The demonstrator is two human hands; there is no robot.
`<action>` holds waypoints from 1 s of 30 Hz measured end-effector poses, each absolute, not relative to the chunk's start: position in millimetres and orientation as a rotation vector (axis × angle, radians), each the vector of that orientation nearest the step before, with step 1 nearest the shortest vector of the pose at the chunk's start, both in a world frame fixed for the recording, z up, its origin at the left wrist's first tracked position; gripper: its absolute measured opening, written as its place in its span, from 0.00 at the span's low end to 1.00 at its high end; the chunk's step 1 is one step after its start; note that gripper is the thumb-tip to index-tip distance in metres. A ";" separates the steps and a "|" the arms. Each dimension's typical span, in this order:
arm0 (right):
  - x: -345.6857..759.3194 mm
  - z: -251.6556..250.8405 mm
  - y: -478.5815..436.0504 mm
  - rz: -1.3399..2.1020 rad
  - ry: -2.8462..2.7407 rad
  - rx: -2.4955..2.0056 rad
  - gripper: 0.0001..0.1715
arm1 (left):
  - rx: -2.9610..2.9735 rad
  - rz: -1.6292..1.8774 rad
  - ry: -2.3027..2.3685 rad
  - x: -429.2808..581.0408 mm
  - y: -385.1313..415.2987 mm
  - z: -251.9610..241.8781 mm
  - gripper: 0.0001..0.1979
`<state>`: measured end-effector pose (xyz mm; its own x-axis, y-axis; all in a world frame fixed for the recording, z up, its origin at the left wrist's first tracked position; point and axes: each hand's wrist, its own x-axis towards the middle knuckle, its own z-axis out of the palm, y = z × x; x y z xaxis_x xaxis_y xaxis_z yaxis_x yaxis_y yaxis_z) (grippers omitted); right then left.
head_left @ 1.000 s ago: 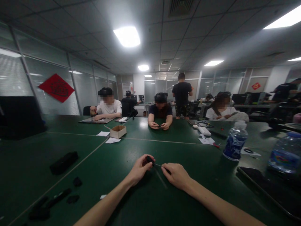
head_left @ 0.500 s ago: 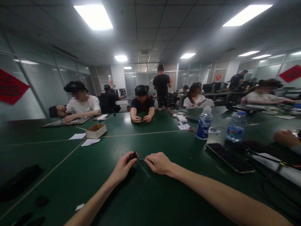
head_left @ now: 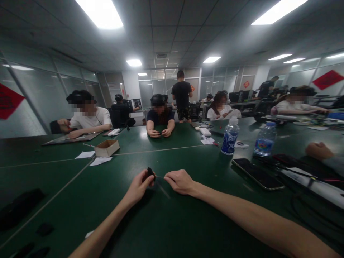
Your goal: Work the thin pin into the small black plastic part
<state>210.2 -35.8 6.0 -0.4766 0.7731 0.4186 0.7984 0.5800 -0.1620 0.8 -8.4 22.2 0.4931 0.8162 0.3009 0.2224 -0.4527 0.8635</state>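
Note:
Over the green table, my left hand (head_left: 139,185) is closed with its thumb and fingers around a small black part (head_left: 151,173), whose kind I cannot make out. My right hand (head_left: 179,181) is pinched around a thin, straight metal rod (head_left: 160,177), its handle, if any, hidden inside the fingers. The rod spans the short gap between both hands, and its far end meets the black part. Whether the tip is inside the part or only against it, I cannot tell.
A blue-labelled water bottle (head_left: 230,136), a second bottle (head_left: 265,139) and a phone (head_left: 258,174) stand or lie at right, near cables. An open cardboard box (head_left: 106,148) sits on paper at left. A co-worker's hands (head_left: 159,133) are across the table; dark pieces (head_left: 23,208) lie front left.
The view has shifted slightly, so the scene sits a little further left and higher. More of the black part shows above my left fingers. Both hands keep their grip.

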 end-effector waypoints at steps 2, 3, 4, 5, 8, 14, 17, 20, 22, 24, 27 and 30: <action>211.3 5.4 -33.3 -0.030 -2.266 -1.256 0.17 | 1.966 0.907 0.862 1.1 -9.2 21.8 0.11; 211.9 5.1 -31.7 -0.010 -2.188 -1.269 0.18 | 1.987 0.867 0.856 1.1 -9.6 21.3 0.11; 212.6 5.0 -30.1 0.003 -2.108 -1.289 0.19 | 2.003 0.821 0.847 0.9 -9.8 20.6 0.11; 213.1 4.9 -28.7 0.011 -2.041 -1.309 0.20 | 2.009 0.783 0.837 0.7 -9.6 19.6 0.11; 212.4 4.5 -27.6 0.031 -2.045 -1.286 0.19 | 1.908 0.817 0.846 -1.1 -6.1 15.0 0.13; 205.5 3.7 -33.2 0.045 -2.250 -1.200 0.17 | 1.572 1.001 0.846 -4.5 0.9 4.4 0.17; 203.9 3.5 -34.0 0.028 -2.312 -1.226 0.17 | 1.541 1.038 0.813 -4.5 -0.4 2.5 0.19; 203.0 3.7 -34.8 0.000 -2.358 -1.270 0.18 | 1.560 1.043 0.790 -4.4 -2.7 3.2 0.18; 202.4 4.3 -35.6 0.005 -2.384 -1.285 0.18 | 1.583 1.032 0.792 -4.5 -4.1 4.8 0.17; 201.9 5.1 -36.4 0.001 -2.401 -1.293 0.19 | 1.605 1.025 0.799 -4.6 -5.2 6.9 0.17; 201.1 5.8 -37.4 -0.047 -2.406 -1.316 0.19 | 1.628 1.020 0.809 -4.4 -6.7 10.2 0.16; 200.6 6.0 -38.3 -0.075 -2.412 -1.324 0.19 | 1.655 1.012 0.810 -4.6 -7.5 12.2 0.14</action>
